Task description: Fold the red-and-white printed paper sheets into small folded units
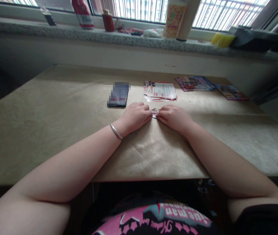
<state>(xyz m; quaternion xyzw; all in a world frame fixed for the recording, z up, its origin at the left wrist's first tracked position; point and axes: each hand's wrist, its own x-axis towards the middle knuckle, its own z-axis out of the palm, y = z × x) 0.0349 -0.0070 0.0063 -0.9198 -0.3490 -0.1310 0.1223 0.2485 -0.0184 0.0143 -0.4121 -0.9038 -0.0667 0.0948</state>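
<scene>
Between my two hands lies a small printed paper piece (154, 112), low over the tabletop, with most of it covered by fingers. My left hand (138, 114), a silver bangle on its wrist, pinches the left end. At the right end, the curled fingers of my right hand (174, 117) grip the same piece. Just beyond the hands rests a loose stack of printed cards (164, 90) with red edges. A dark phone (118, 94) lies flat to the left of the stack.
Colourful cards (196, 83) are fanned at the back right, with another card pile (231, 91) beside them. The brown-covered table (55, 107) reaches to the wall. On the window sill stand a red bottle (82, 13), a red container (108, 21) and a patterned cup (174, 19).
</scene>
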